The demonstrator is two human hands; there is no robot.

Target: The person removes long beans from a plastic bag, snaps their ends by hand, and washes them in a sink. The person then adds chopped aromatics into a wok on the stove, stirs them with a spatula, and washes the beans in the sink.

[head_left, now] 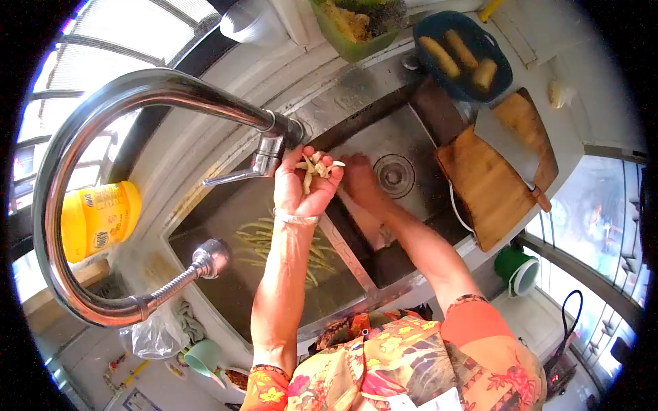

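Palm up, my left hand point(305, 195) is curled round several pale, whitish vegetable pieces point(315, 168) beneath the base of the faucet point(269, 154). My right hand point(363, 185) reaches down into the right sink basin point(411, 161), beside the drain point(394, 176). Its fingers are blurred and partly hidden, so I cannot tell what they touch. Long, pale green bean-like strips point(264, 240) lie in water in the left basin point(205, 274). A metal divider point(349, 264) runs between the two basins.
A wooden cutting board point(480, 185) with a cleaver point(510, 144) lies at the right. Behind are a dark blue basket point(428, 65) holding long, pale-brown pieces and a green container point(356, 48). The curved spout point(51, 205) and a yellow jug point(103, 219) stand left.
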